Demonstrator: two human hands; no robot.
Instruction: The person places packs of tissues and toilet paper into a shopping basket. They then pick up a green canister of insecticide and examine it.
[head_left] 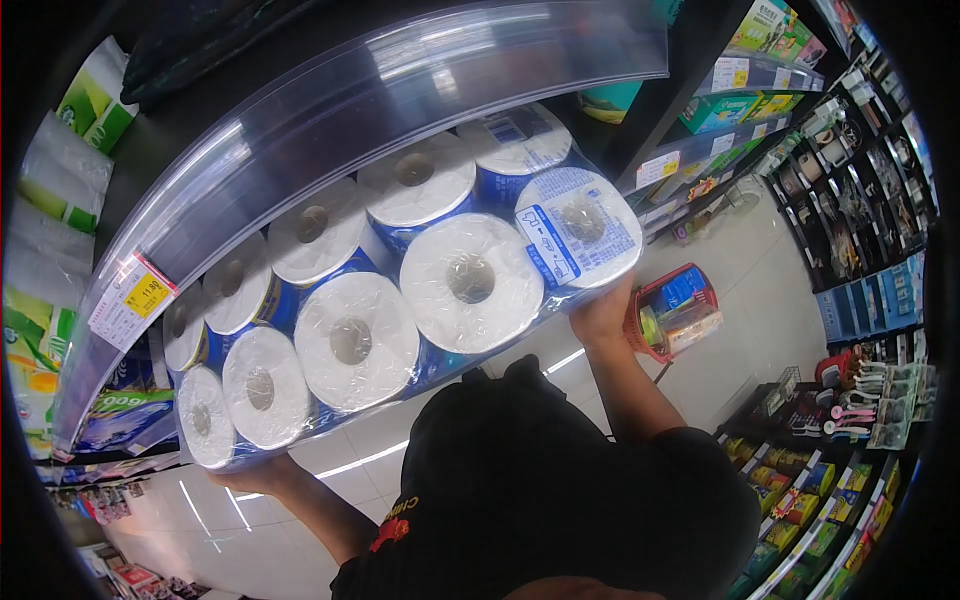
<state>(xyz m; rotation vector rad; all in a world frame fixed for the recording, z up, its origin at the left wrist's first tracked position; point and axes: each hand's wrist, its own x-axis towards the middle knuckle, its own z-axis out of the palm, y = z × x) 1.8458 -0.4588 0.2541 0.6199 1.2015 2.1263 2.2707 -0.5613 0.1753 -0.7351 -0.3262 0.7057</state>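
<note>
A large clear-wrapped pack of white toilet rolls [350, 340], with blue printing, spans the middle of the view, two rows of rolls facing up. My left hand [255, 474] is at the pack's lower left end, its fingers mostly hidden beneath it. At the right end, my right hand [604, 312] grips the underside, with the fingers out of sight under the wrap. The pack lies tilted against a clear plastic shelf edge [420, 70], which passes over its far side. A white and yellow price tag [133, 300] is fixed to that edge at the left.
A red basket [665, 352] holding packaged goods stands on the tiled floor [755, 300] to the right. Green and white packs fill the far left. Shelves of boxes [735, 107] rise at the upper right, and more stocked shelves [800, 510] line the lower right.
</note>
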